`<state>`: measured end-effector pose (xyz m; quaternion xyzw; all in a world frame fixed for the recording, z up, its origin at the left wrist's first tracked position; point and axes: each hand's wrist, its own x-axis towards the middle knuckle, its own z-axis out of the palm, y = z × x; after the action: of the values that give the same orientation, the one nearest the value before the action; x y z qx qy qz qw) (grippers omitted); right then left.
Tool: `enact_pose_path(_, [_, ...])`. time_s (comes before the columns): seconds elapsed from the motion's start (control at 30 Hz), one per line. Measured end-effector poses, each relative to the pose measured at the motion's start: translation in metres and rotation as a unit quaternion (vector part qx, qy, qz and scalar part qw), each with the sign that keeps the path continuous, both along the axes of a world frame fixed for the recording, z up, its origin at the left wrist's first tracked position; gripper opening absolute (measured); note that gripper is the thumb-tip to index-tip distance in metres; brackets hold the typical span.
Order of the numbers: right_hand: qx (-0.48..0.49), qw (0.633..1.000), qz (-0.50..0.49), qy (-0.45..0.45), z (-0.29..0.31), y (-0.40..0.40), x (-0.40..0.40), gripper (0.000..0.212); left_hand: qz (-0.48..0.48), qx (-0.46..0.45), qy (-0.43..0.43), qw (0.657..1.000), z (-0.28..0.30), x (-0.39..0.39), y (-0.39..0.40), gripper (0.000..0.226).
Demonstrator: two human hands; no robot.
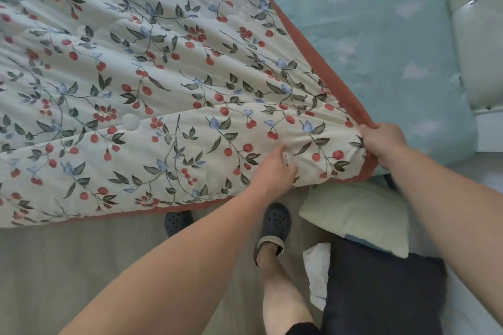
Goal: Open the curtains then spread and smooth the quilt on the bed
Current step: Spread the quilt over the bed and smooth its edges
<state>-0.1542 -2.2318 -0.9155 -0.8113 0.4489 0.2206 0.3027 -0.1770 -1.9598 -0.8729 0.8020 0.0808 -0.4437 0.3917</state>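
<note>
The cherry-print quilt [163, 84] fills the upper left and centre of the frame, its rust-red underside showing along the edges. The right hand [382, 141], right of centre, has its fingers closed around the quilt's corner. The left hand [275, 168] pinches the fabric just beside it. The pale blue sheet [381, 35] lies upper right; a pale green pillow [359, 215] and dark clogs [273, 221] sit below.

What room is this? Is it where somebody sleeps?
Most likely a bedroom. A cherry-print quilt lies spread over a bed with a pale blue sheet, a padded headboard stands at its end, and a pillow lies beside it.
</note>
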Motion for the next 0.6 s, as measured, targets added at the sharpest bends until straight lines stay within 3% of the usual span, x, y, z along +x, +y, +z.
enact_pose_path(0.1, [-0.03,0.998,0.049,0.038,0.0,0.019,-0.002,0.029,0.015,0.021,-0.018,1.0,0.003,0.003,0.018,0.064])
enact_pose_path(0.2, [-0.036,0.998,0.039,0.018,0.005,0.038,0.002,0.028,0.052,0.035,-0.04,0.997,0.003,0.01,0.037,0.059])
enact_pose_path(0.27, [-0.032,0.999,0.028,-0.02,0.01,0.051,0.012,0.042,0.069,0.046,-0.08,0.993,-0.001,0.018,0.046,0.056])
enact_pose_path(0.37, [-0.024,0.997,0.021,-0.077,0.01,0.065,0.037,0.062,0.016,0.091,-0.171,0.981,-0.016,0.037,0.047,0.062])
enact_pose_path(0.5, [-0.018,0.999,0.033,-0.014,0.001,0.054,0.044,0.032,-0.022,0.052,-0.068,0.996,-0.043,0.049,0.032,0.076])
enact_pose_path(0.6, [-0.046,0.999,0.0,-0.006,0.003,0.027,0.034,0.023,-0.064,0.041,-0.032,0.997,-0.047,0.046,0.026,0.074])
